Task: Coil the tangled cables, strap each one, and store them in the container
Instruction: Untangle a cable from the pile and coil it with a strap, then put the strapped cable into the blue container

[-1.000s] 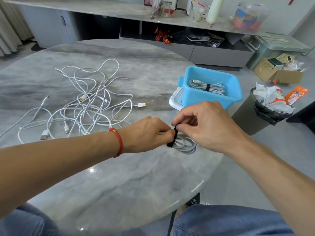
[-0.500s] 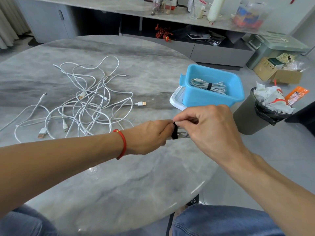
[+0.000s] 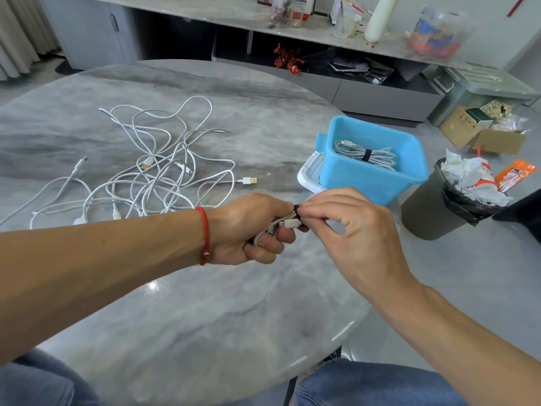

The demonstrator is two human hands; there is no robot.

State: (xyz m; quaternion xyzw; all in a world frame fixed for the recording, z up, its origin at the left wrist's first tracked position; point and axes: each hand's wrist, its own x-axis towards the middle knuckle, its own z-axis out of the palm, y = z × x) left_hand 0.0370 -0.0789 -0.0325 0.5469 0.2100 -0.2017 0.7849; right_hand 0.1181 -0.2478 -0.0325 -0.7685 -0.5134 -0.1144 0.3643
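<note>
The coiled cable (image 3: 276, 230) is up off the worktop (image 3: 205, 317), bunched tight inside the left hand (image 3: 251, 230), whose fingers curl round it from below while a white plug end pokes out toward the right. Across the bundle sits the black strap (image 3: 298, 210), right at the spot where the two hands meet. The right hand (image 3: 348, 227) comes in from the other side, thumb and forefinger pinching that strap against the coil, the other fingers loosely bent beneath. A red cord bracelet (image 3: 205, 235) circles the left wrist.

Just beyond the hands, at the worktop's right edge, stands the blue container (image 3: 366, 183), open on top, and inside it lies a strapped cable (image 3: 366, 155), white loops banded with black. A white lid (image 3: 307, 177) rests against the container's left side, partly under it.

Off to the left, well apart from the hands, the tangled cables (image 3: 152, 177) sprawl over the grey marbled surface, loops crossing every way, one USB plug (image 3: 248, 181) pointing toward the container.

Past the worktop's edge, on the floor, a dark bin (image 3: 430, 212) stuffed with crumpled paper stands near the container, with cardboard boxes (image 3: 480, 136) behind it. A long low sideboard (image 3: 380, 95) runs along the far wall, its top cluttered with bottles and jars too blurred to name
</note>
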